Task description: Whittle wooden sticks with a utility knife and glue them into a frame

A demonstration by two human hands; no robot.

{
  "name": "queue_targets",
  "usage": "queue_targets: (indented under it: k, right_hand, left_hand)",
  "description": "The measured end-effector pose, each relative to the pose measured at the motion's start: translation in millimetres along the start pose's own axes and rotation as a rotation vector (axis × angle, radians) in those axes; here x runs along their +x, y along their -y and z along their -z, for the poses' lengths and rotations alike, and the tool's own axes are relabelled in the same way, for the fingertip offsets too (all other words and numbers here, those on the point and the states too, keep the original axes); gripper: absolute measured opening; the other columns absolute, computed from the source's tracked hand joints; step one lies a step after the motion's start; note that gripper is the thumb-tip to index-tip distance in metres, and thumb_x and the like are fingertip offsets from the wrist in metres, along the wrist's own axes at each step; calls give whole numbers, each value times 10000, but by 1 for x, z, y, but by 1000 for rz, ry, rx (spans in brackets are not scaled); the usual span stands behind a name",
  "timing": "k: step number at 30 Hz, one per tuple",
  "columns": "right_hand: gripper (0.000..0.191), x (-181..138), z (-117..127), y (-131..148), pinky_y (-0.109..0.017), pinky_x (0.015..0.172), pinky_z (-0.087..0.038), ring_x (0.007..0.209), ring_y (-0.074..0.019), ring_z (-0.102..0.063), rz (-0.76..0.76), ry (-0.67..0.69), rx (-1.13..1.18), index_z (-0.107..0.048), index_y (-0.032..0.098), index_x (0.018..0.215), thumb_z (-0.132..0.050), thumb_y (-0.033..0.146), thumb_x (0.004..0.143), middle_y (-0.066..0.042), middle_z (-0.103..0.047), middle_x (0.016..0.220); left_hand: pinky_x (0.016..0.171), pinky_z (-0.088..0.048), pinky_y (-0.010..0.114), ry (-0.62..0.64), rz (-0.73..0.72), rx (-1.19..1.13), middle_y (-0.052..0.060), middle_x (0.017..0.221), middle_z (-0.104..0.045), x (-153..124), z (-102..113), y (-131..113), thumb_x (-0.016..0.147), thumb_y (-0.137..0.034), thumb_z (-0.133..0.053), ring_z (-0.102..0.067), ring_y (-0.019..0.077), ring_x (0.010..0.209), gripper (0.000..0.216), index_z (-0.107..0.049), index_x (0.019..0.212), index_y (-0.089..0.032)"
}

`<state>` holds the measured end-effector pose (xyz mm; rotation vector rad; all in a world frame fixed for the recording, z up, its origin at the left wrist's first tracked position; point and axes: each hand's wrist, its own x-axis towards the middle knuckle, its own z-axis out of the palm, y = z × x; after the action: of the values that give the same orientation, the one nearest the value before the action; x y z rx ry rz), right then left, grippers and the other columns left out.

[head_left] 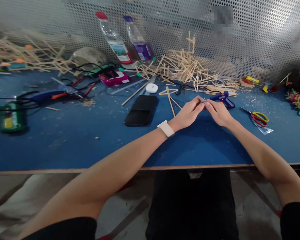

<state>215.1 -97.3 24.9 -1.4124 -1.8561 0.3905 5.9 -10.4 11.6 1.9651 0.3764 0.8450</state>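
My left hand (187, 114) and my right hand (218, 112) meet above the blue table. Their fingers are closed, thumbs and fingertips pinched together around a small thin grey piece (202, 99). Its kind is too small to make out, and the fingers cover most of it. Just behind my right hand lies a blue glue gun (223, 96), partly hidden by the fingers. Beside my left hand are joined thin wooden sticks (169, 95), two of which run down towards the wrist.
A black phone (141, 110) and white case (151, 88) lie left of my hands, red-and-yellow-handled scissors (260, 118) to the right. Piled sticks (185, 66) and two bottles (117, 43) stand along the perforated metal panel (170, 20). Pliers (73, 91) and cables lie left.
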Motion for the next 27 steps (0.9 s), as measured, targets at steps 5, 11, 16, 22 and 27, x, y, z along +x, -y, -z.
queue_targets:
  k: [5, 11, 16, 22, 27]
  right_hand:
    - [844, -1, 3, -2, -337, 581, -412, 544, -165, -559, -76, 92, 246, -604, 269, 905, -468, 1068, 1141, 25, -600, 677]
    - [840, 3, 0, -6, -302, 433, -343, 451, -116, -432, -157, 133, 477, -602, 273, 877, -680, 1096, 1024, 73, -497, 620]
    - [854, 6, -5, -9, -286, 407, -332, 451, -104, -403, -178, 122, 495, -592, 279, 883, -688, 1119, 995, 74, -500, 616]
    - [874, 6, -10, -10, -283, 408, -328, 469, -122, -432, -184, 76, 450, -578, 287, 868, -660, 1151, 976, 73, -478, 591]
    - [896, 6, -10, -7, -286, 423, -343, 474, -130, -451, -186, 52, 427, -577, 288, 846, -649, 1175, 953, 63, -486, 589]
  left_hand:
    - [778, -511, 366, -11, -40, 74, -20, 745, -526, 0, -1, 2, 1264, -450, -524, -602, 239, 806, 261, -560, 1078, -271]
    - [765, -495, 366, -36, -48, 105, -18, 733, -515, -1, -2, 3, 1265, -459, -507, -607, 240, 798, 274, -549, 1066, -274]
    - [750, -499, 349, -85, -46, 83, -16, 741, -509, 2, -4, 9, 1244, -495, -543, -599, 234, 811, 310, -548, 1024, -277]
    - [719, -460, 347, -111, -53, 99, -9, 732, -483, 4, -4, 11, 1219, -420, -533, -565, 237, 809, 298, -496, 957, -282]
    - [700, -406, 351, -120, -47, 101, -11, 745, -454, 6, -4, 11, 1197, -403, -535, -519, 232, 801, 296, -468, 933, -286]
